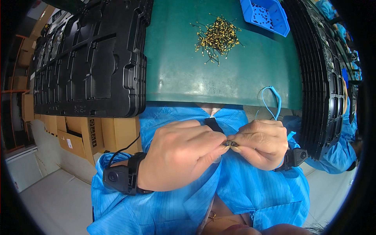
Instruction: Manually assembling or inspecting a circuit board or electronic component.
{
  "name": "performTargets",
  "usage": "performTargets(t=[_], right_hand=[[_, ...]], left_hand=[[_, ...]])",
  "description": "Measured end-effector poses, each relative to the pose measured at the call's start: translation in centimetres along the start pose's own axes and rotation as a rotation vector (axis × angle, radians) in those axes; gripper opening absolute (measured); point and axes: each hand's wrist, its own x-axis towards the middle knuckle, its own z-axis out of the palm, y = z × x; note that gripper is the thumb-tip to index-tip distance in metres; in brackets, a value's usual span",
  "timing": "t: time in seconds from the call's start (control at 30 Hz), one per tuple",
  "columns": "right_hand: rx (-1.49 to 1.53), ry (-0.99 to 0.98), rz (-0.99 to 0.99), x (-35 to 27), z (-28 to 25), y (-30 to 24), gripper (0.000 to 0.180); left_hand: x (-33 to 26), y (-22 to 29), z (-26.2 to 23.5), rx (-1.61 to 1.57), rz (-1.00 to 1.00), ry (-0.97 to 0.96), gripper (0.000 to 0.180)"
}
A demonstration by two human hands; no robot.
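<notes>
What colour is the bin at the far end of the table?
Blue. The bin holds small dark parts and sits at the top right of the green table, clearest in the head view.

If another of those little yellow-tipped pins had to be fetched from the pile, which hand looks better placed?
Probably the right hand: the pin pile lies up the green table, closer to its side. Both hands, left hand too, pinch one small dark part.
</notes>
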Motion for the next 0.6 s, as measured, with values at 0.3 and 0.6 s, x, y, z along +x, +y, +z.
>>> performTargets(t=[0.3, 0.6], right_hand=[[0.022, -0.005, 0.012, -0.14, 0.05, 0.0, 0.018], [-0.005, 0.02, -0.018, -0.16, 0.39, 0.46, 0.016]], left_hand=[[-0.09, -0.07, -0.03, -0.071, -0.025, -0.006, 0.013], [-0.09, -0.07, 0.03, -0.026, -0.024, -0.005, 0.013]])
